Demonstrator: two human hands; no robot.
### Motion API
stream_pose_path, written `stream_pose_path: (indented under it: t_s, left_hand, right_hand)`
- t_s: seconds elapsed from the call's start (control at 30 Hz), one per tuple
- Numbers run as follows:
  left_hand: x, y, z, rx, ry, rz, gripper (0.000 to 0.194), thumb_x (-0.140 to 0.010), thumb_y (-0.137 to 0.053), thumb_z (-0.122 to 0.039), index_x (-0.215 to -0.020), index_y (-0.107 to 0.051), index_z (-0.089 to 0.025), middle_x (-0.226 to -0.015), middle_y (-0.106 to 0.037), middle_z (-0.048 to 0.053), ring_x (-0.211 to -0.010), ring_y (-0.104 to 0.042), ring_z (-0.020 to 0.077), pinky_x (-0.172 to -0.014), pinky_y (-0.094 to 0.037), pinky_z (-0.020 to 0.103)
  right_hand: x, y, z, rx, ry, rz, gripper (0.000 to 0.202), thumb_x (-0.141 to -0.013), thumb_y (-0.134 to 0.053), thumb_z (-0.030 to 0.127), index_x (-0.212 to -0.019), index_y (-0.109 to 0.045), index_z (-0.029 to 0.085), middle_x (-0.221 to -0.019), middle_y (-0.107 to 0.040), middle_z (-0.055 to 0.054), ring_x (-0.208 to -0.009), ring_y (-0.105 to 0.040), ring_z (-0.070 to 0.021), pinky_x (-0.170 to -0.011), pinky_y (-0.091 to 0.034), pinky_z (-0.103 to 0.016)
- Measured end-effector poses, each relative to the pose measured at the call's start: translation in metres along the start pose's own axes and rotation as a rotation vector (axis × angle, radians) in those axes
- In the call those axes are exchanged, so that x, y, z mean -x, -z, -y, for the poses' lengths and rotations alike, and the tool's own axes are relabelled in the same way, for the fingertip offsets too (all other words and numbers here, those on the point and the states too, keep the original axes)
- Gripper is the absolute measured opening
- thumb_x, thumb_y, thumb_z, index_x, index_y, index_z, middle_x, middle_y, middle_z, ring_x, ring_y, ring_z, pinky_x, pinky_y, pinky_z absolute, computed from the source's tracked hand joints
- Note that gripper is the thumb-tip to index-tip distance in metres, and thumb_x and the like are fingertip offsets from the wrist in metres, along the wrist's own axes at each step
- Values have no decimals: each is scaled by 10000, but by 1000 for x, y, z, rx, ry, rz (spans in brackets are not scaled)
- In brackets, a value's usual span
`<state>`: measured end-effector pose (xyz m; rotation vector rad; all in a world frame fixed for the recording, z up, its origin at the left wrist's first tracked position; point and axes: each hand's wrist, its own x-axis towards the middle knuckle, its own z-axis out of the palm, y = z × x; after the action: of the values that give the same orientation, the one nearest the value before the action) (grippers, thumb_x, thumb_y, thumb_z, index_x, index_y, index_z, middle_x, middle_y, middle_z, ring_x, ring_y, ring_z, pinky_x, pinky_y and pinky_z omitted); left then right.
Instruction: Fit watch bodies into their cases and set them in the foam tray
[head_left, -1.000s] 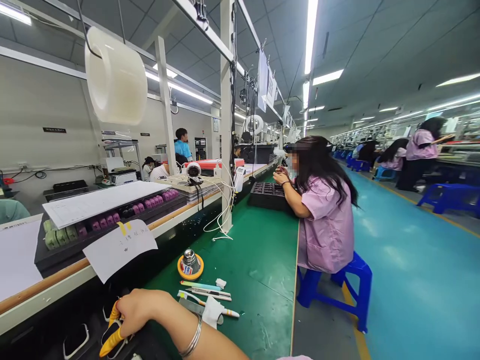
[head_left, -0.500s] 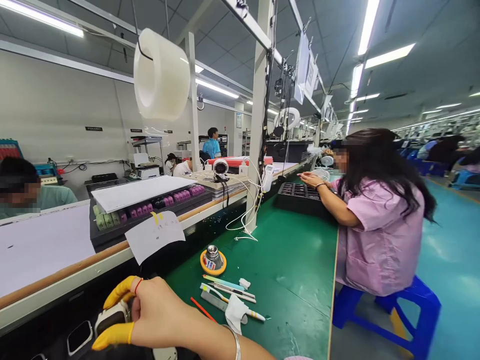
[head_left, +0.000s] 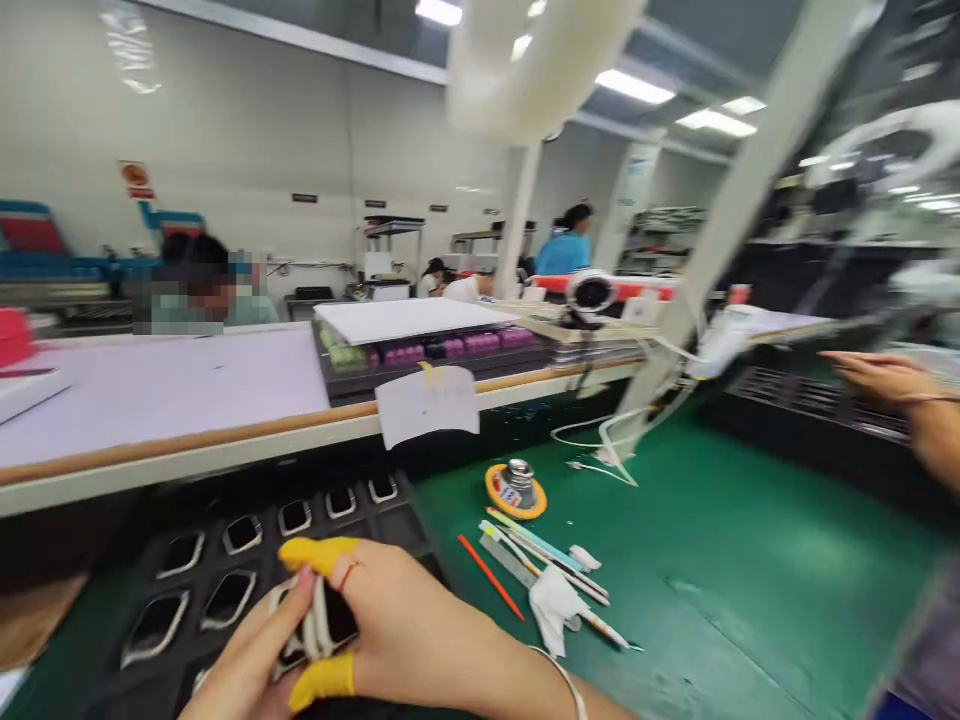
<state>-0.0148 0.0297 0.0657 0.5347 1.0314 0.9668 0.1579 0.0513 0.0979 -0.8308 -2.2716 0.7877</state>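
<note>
At the lower left, my right hand (head_left: 405, 615), with yellow finger covers and a red ring band, grips pale-framed watch-like cases (head_left: 319, 620) between thumb and fingers. My left hand (head_left: 259, 650) meets it from the left, its fingers closed against the same cases. The cases appear stacked face to face; their exact number is unclear from blur. Beneath both hands lies a black tray (head_left: 401, 525) with several similar dark-faced cases in its compartments.
Right of the tray on the green table (head_left: 675, 560) are a metal dispenser (head_left: 516, 488), a red stick (head_left: 491, 577), brushes and a white cloth (head_left: 555, 605). White cables lie near the post. A co-worker's hand (head_left: 885, 375) is over another black tray at right. A shelf runs behind.
The view has swung left, bringing the tray into view. My left hand has appeared and closed on the cases beside my right hand.
</note>
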Motion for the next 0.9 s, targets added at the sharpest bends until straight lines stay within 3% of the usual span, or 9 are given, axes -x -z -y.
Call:
stream_pose_path:
  t_s: [0.17, 0.3, 0.47, 0.67, 0.83, 0.9]
  left_hand:
    - [6, -10, -4, 121, -14, 155, 451, -767, -798, -506, -1070, -709, -184, -984, -753, 62, -957, -715, 241, -832, -569, 347]
    - [17, -5, -11, 148, 5, 377, 429, -866, -657, -551, -1096, -700, -191, -1028, -734, 70, -960, -693, 229, -809, -539, 320]
    - [27, -6, -14, 52, -148, 358, 376, -928, -620, -521, -1192, -661, -258, -1105, -705, 42, -1019, -661, 182, -848, -490, 269]
    - [29, -5, -16, -55, -175, 376, 431, -947, -568, -551, -1280, -596, -278, -1160, -676, 56, -1090, -634, 211, -881, -479, 315]
    - [28, -6, -15, -86, -190, 368, 550, -843, -682, -608, -1236, -589, -233, -1112, -677, 65, -1091, -628, 242, -879, -475, 330]
    - [26, -7, -14, -144, -236, 355, 553, -783, -772, -560, -1179, -595, -218, -1091, -674, 60, -1092, -623, 247, -893, -474, 331]
  right_hand:
    - [1, -18, -6, -34, -68, -67, 523, -765, -784, 135, -1259, -635, 223, -1172, -717, -67, -1046, -693, -224, -937, -552, -325]
    - [2, -19, -10, -128, 71, -145, 837, -718, -837, 170, -1453, -465, 315, -1337, -651, -42, -1220, -625, -228, -1068, -491, -358]
    - [5, -21, -12, -154, 170, -249, 780, -768, -827, 265, -1452, -457, 321, -1389, -619, -56, -1301, -579, -253, -1143, -442, -429]
    - [7, -28, -12, -214, 172, -290, 733, -744, -853, 271, -1392, -513, 299, -1386, -614, -71, -1325, -558, -273, -1141, -459, -434]
    - [9, -28, -10, -187, 177, -292, 713, -768, -830, 293, -1409, -518, 295, -1336, -645, -81, -1247, -621, -281, -1074, -530, -425]
    - [9, -27, -11, -162, 184, -312, 703, -768, -828, 300, -1404, -528, 309, -1297, -670, -67, -1158, -676, -272, -1009, -577, -402]
